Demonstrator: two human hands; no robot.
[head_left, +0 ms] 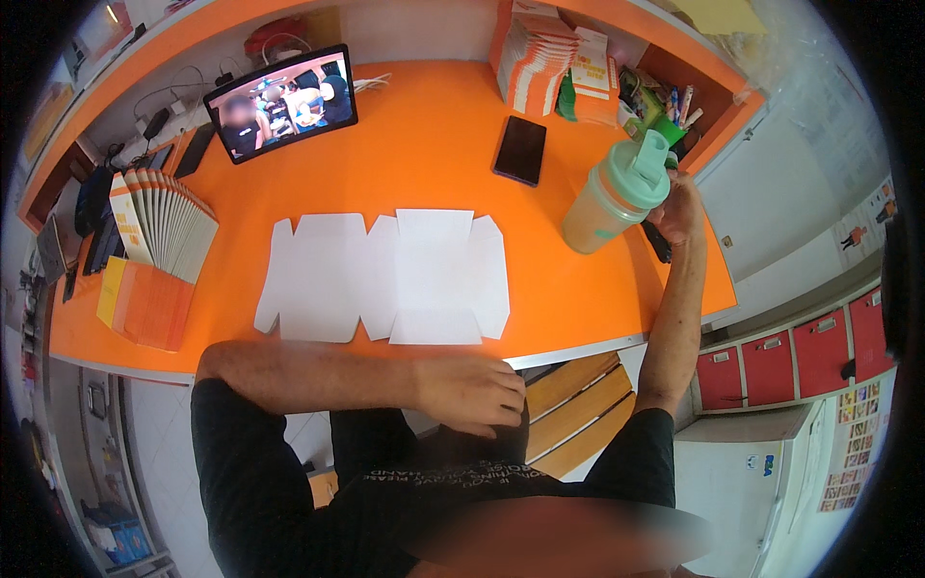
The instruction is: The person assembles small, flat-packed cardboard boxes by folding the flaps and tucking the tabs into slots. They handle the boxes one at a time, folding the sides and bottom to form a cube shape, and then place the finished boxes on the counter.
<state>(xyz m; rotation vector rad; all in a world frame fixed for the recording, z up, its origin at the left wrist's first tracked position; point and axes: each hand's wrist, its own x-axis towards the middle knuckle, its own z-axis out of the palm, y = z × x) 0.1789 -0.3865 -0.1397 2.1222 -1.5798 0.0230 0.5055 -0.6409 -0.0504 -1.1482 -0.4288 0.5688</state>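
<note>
My right hand (682, 207) is closed at the far side of a large drinking bottle (602, 204) with a mint-green lid and a see-through body. Brownish liquid shows inside it. The bottle is at the right end of the orange desk, leaning a little; whether its base touches the top I cannot tell. My left hand (470, 395) rests in front of my body below the desk edge, fingers loosely stretched and holding nothing. A flat white die-cut cardboard blank (385, 276) lies on the desk ahead of my left forearm.
A tablet (284, 104) playing a video stands at the back left. Fanned booklets (169, 226) are at the left, and a dark phone (520, 151) lies near the middle back. Stacked orange-white packets (540, 63) and a pen holder (665, 125) fill the back right. A slatted wooden stool (578, 409) is below.
</note>
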